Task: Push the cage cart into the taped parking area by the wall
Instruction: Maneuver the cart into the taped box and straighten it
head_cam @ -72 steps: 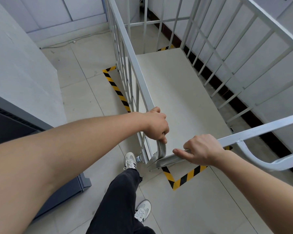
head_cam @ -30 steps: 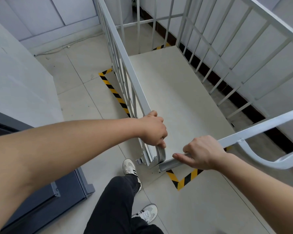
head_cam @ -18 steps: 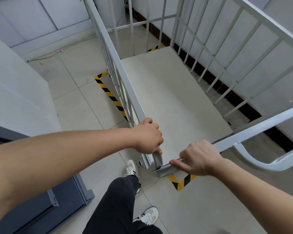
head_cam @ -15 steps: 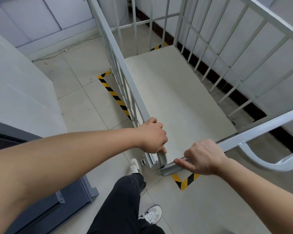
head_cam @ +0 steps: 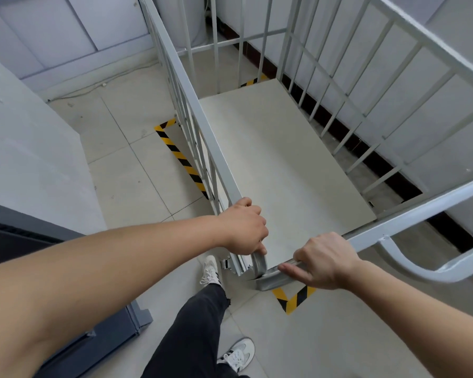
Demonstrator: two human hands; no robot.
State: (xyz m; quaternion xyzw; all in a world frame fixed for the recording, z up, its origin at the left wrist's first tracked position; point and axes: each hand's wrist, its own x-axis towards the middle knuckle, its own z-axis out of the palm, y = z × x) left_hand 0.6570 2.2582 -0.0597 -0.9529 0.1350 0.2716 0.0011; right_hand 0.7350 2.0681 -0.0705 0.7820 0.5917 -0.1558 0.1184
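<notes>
A white metal cage cart [head_cam: 284,165] with barred sides and a pale flat deck stands in front of me, alongside the wall on the right. My left hand [head_cam: 243,227] grips the top rail of its left side at the near corner. My right hand [head_cam: 325,260] grips the near top rail just right of that corner. Yellow-and-black tape [head_cam: 180,156] runs along the floor beside the cart's left side. A taped corner [head_cam: 294,296] shows under the near corner, and another bit of tape [head_cam: 250,82] at the far end. The cart's wheels are hidden.
A white wall with a dark skirting [head_cam: 336,124] runs close along the cart's right side. A grey cabinet [head_cam: 74,309] and a pale panel [head_cam: 30,148] stand to my left. My legs and white shoes [head_cam: 210,271] are just behind the cart's near corner.
The cart has rolled a little further away along the wall, so more of the near taped corner is uncovered. My feet have stepped after it. Both hands keep their hold.
</notes>
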